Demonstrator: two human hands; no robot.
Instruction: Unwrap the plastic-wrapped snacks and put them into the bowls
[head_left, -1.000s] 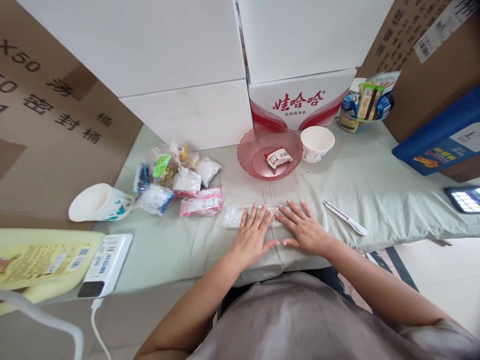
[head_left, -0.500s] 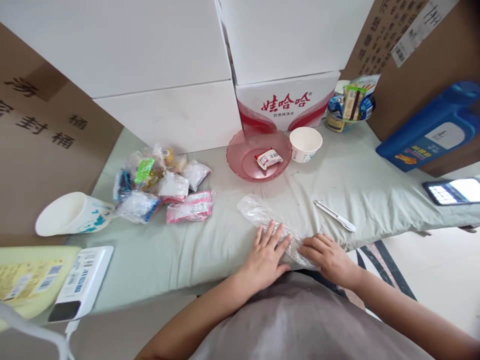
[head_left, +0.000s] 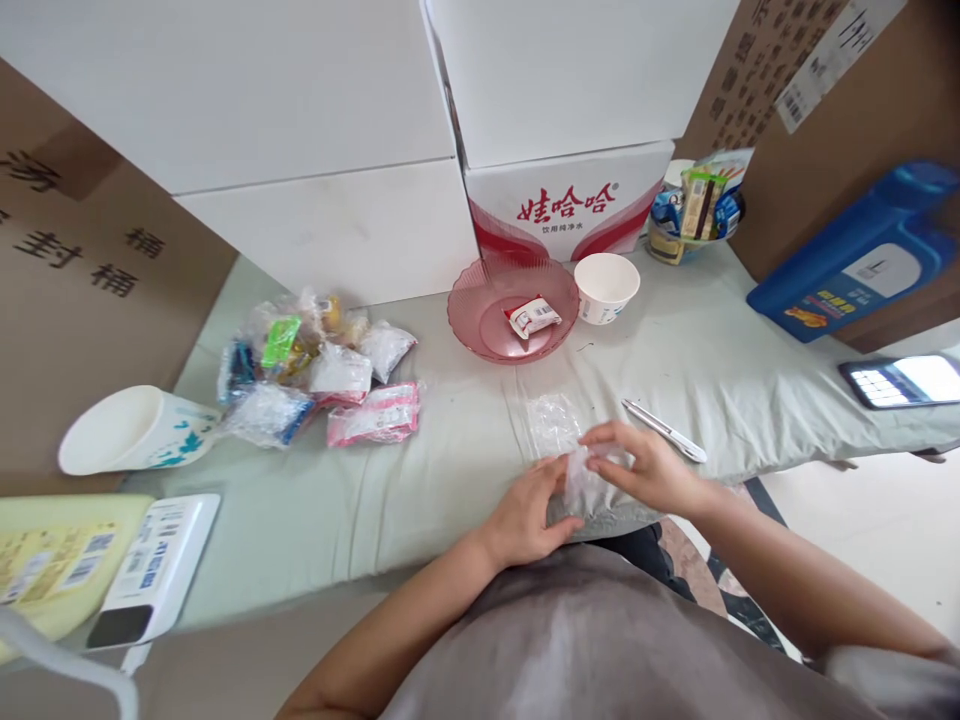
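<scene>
Both hands grip a clear plastic bag [head_left: 559, 430] at its near end, close to the front edge of the green cloth-covered table [head_left: 420, 480]. My left hand [head_left: 529, 505] pinches the bag's lower left side. My right hand [head_left: 649, 465] holds its right side, fingers curled over the folded plastic. The bag's far end lies flat on the cloth, pointing toward a pink glass plate [head_left: 487, 290] that holds one small red-and-white packet [head_left: 532, 315].
A white pen [head_left: 664, 431] lies just right of my right hand. A pile of small snack packets [head_left: 315, 370] sits at left, a white cup [head_left: 124, 430] on its side beyond. A paper bowl [head_left: 606, 286], blue jug [head_left: 847, 260], phone [head_left: 900, 380] and stacked boxes [head_left: 322, 130] ring the table.
The bag lay crosswise under both flat hands; it has been turned lengthwise and its near end lifted and gathered between my fingers. Both hands went from pressing flat to gripping.
</scene>
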